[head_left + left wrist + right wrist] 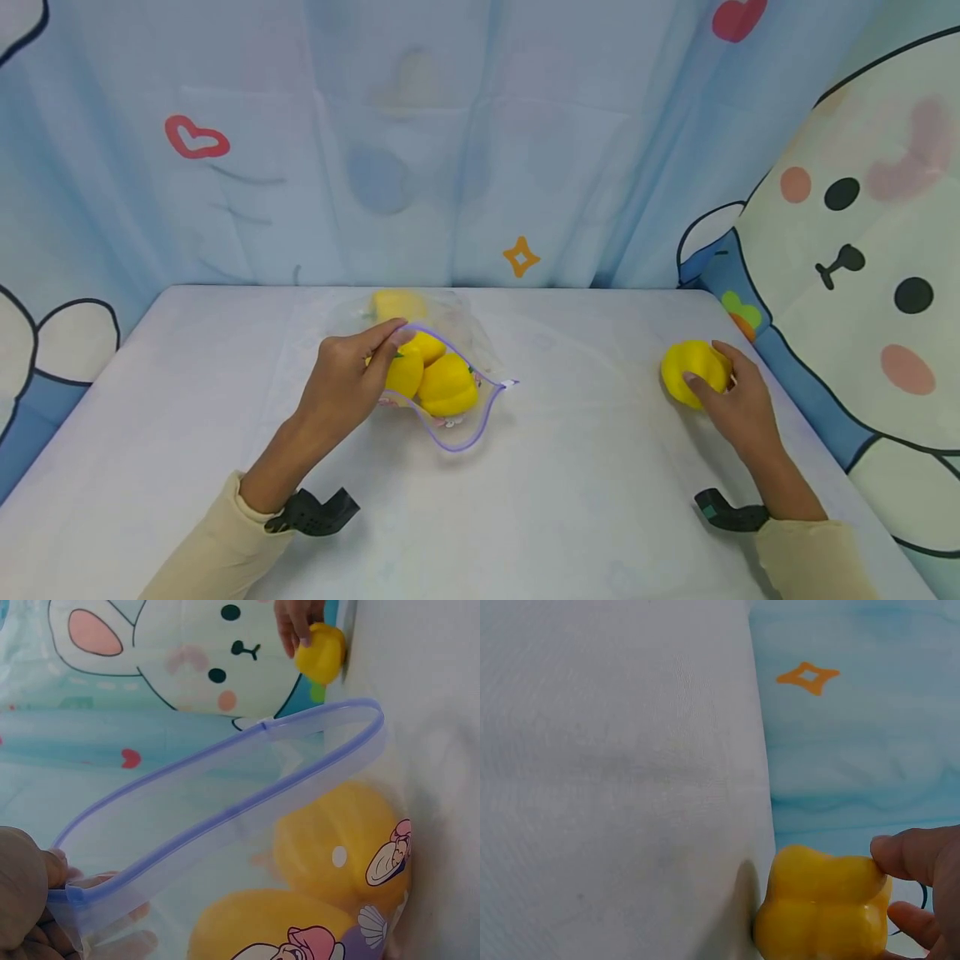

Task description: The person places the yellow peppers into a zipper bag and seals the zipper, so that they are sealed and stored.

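Note:
A clear zip bag (450, 448) with a purple-edged mouth stands left of the table's middle, its mouth spread apart. Several yellow bell peppers (447, 385) lie inside it; in the left wrist view they show through the printed plastic (337, 847). My left hand (347, 375) pinches one end of the bag's rim between thumb and fingers. Over at the right side of the table, my right hand (738, 400) grips another yellow bell pepper (686, 371) between thumb and fingers. In the right wrist view this lobed pepper (821, 904) is close to the white surface.
A white cloth covers the table (570, 483). Behind it hangs a blue curtain (450, 167), and a printed cartoon backdrop (862, 333) stands along the right edge. Both wrists carry black straps (318, 512).

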`<state>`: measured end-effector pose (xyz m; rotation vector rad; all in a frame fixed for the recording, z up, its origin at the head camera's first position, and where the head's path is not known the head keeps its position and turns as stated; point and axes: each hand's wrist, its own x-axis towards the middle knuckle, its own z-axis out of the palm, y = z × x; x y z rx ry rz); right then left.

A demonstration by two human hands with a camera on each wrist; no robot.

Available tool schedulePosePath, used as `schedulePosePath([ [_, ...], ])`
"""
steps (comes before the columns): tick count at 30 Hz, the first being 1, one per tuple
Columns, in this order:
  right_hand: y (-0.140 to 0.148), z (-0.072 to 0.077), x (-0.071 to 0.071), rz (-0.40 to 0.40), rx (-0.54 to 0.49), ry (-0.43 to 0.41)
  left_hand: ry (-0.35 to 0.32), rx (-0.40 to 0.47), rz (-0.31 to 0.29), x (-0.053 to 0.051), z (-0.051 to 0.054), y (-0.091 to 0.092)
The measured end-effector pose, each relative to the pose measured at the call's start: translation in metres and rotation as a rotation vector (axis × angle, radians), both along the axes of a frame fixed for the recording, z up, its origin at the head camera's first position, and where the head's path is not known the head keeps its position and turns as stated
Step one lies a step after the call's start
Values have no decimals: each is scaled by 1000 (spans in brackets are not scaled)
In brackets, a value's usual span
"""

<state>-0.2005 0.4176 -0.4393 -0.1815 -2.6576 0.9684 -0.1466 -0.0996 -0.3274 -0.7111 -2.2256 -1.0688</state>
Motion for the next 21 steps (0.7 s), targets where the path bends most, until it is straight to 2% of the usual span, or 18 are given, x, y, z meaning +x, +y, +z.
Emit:
schedulePosePath([
  [3,-4,4,3,4,29,-16,4,2,-2,0,0,0],
  [10,-35,35,19,32,46,-62,1,-1,-5,1,0,0],
  [12,-37,38,20,29,54,-66,4,-2,-4,0,0,0],
  [17,-38,35,18,39,16,-42,13,-7,0,0,0,1],
  [21,-58,51,24,90,-35,9,6,-9,-3,0,0,1],
])
